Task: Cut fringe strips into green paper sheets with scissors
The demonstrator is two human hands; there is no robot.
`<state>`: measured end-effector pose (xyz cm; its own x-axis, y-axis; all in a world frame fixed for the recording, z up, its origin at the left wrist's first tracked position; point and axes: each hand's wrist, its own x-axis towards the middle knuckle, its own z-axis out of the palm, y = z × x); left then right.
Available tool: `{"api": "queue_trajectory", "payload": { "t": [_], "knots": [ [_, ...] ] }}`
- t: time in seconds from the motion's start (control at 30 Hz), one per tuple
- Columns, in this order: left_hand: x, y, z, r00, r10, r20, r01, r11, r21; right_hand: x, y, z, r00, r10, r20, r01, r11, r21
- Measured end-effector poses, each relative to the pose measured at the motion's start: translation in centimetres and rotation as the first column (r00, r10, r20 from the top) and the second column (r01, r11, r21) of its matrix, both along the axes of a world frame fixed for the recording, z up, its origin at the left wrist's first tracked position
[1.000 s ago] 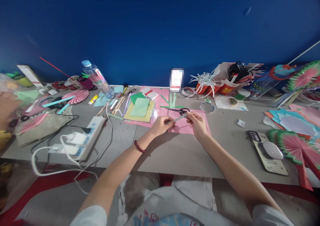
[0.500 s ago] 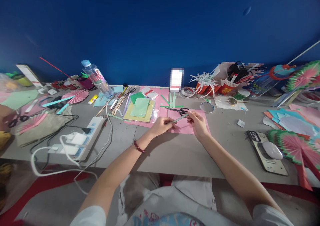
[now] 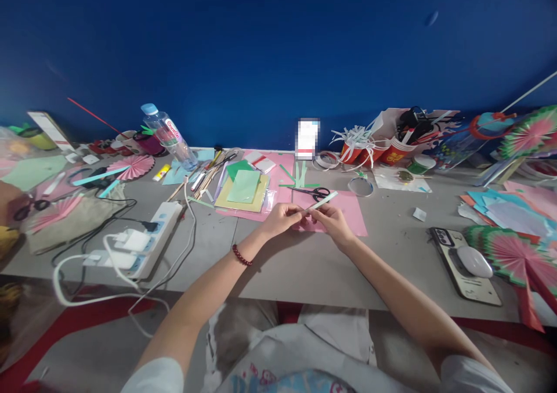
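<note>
A narrow pale green paper strip [image 3: 326, 200] slants up and to the right from between my fingers. My left hand [image 3: 282, 217] pinches its lower end. Close beside it, my right hand [image 3: 331, 221] is closed on the same strip, the fingertips of both hands almost touching. Under and behind the hands lies a pink paper sheet [image 3: 350, 213]. Black scissors [image 3: 321, 194] rest on it just beyond the strip. Left of the hands are a light green paper [image 3: 243, 186] and a yellow pack [image 3: 221, 200].
A power strip [image 3: 159, 239] with white cables stands at left, a tilted bottle [image 3: 174, 140] behind it. Red cups [image 3: 394, 154] with paper strips and tools are at back right. A phone [image 3: 465, 277] carries a white case [image 3: 474, 261] at right.
My right hand has slid down and left along the strip, close to my left hand. The strip's upper end now sticks out free. My left hand has hardly moved.
</note>
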<state>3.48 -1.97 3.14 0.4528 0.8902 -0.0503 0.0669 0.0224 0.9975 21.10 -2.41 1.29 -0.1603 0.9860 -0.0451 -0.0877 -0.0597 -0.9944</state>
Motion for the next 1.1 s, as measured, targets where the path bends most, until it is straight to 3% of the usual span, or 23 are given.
{"api": "queue_trajectory", "payload": {
  "t": [0.27,0.57,0.83,1.1],
  "knots": [
    [-0.2,0.1,-0.3,1.0,0.014,-0.016,-0.013,0.999,0.049,0.3,0.3,-0.6,0.992,-0.127,-0.003,0.127,0.992,-0.011],
    [-0.2,0.2,0.0,0.993,0.069,0.098,-0.07,0.997,0.011,0.9,1.0,0.0,0.97,-0.207,-0.128,0.193,0.975,-0.112],
    [-0.3,0.5,-0.5,0.991,0.134,0.014,-0.135,0.987,0.084,0.9,1.0,-0.3,0.969,-0.203,-0.139,0.187,0.975,-0.117],
    [-0.1,0.7,-1.0,0.981,0.188,0.04,-0.191,0.978,0.082,1.0,1.0,-0.4,0.976,-0.199,-0.093,0.189,0.976,-0.106]
  ]
}}
